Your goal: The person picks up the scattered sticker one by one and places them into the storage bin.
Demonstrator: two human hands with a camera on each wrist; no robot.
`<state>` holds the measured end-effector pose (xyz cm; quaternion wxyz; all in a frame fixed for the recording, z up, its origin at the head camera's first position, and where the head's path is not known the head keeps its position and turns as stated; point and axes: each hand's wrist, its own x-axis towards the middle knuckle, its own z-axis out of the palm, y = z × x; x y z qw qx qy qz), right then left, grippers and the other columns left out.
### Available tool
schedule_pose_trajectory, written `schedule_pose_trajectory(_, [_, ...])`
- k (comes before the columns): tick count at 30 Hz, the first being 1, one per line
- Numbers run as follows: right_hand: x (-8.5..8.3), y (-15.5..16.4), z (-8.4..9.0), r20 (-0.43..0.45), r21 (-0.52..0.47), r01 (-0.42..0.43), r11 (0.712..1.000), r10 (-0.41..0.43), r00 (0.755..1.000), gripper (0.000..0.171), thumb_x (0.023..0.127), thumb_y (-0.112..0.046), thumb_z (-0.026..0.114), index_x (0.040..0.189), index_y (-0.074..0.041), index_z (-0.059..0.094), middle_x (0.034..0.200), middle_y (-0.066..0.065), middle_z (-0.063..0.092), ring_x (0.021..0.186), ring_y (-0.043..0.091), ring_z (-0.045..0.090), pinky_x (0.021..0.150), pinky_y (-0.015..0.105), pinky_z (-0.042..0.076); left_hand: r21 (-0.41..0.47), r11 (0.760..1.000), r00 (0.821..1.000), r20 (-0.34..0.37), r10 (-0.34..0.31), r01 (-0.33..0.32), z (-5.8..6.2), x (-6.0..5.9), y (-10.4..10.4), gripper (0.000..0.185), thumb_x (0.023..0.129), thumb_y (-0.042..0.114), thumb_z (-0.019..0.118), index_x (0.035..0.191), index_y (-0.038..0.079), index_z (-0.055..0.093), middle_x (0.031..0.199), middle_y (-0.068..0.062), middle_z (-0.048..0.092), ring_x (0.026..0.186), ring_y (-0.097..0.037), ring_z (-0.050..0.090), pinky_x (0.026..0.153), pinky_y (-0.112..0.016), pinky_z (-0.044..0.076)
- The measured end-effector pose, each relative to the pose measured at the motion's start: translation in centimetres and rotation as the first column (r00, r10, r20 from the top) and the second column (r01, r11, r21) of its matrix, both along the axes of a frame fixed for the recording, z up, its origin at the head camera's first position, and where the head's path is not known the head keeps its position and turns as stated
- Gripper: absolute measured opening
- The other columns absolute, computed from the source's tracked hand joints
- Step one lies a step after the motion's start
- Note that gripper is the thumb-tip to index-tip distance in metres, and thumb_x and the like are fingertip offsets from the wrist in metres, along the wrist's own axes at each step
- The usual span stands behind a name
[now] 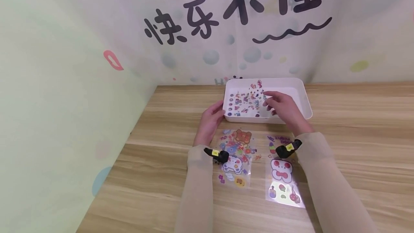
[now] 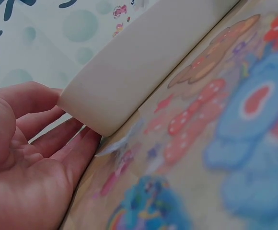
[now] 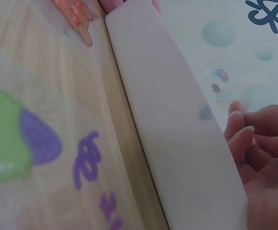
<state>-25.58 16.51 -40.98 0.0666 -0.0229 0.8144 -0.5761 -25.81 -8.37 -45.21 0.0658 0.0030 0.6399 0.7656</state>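
Note:
A white tray (image 1: 302, 98) stands at the middle of the wooden table. Over it my right hand (image 1: 270, 100) pinches a clear sticker sheet (image 1: 247, 100) covered with small stickers. The right wrist view shows those fingertips (image 3: 239, 125) pressed together past the tray's wall (image 3: 167, 124). My left hand (image 1: 217, 110) rests against the tray's front left corner with relaxed fingers. In the left wrist view it (image 2: 57, 117) cups that corner (image 2: 129, 62), thumb above and fingers below. Wrist cameras sit on both sleeves.
Two more sticker sheets lie flat in front of the tray: a bear sheet (image 1: 236, 157) on the left, seen blurred close up (image 2: 225, 139), and a bow sheet (image 1: 284, 175) on the right (image 3: 43, 143). Printed walls close the back and left.

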Motion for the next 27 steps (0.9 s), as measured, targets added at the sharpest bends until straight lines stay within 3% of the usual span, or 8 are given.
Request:
schedule_pose_trajectory(18, [0.0,-0.9,-0.5,-0.039,0.234,-0.045,0.971,0.056,0.998,0.047,0.091,-0.023,0.05,0.135,-0.009,0.039,0.102,0.011,0.058,0.086,0.024,0.054,0.069,0.036,0.049,0.024,1.0,1.0,-0.005,0.008,-0.008,0.2,0.1,0.0,0.043,0.088,0.003,0.051,0.13,0.011,0.046,0.134,-0.005,0.043,0.121,-0.015,0.041,0.095,-0.022,0.038])
schedule_pose_trajectory(27, [0.0,-1.2,-0.6,-0.019,0.294,-0.038,0.955,0.046,0.999,0.05,0.09,-0.025,0.053,0.134,-0.008,0.039,0.105,0.012,0.058,0.089,0.025,0.054,0.077,0.038,0.048,0.023,1.0,1.0,-0.024,0.013,-0.013,-0.1,0.1,0.0,0.044,0.087,0.004,0.053,0.13,0.01,0.045,0.131,-0.002,0.046,0.12,-0.014,0.042,0.096,-0.024,0.038])
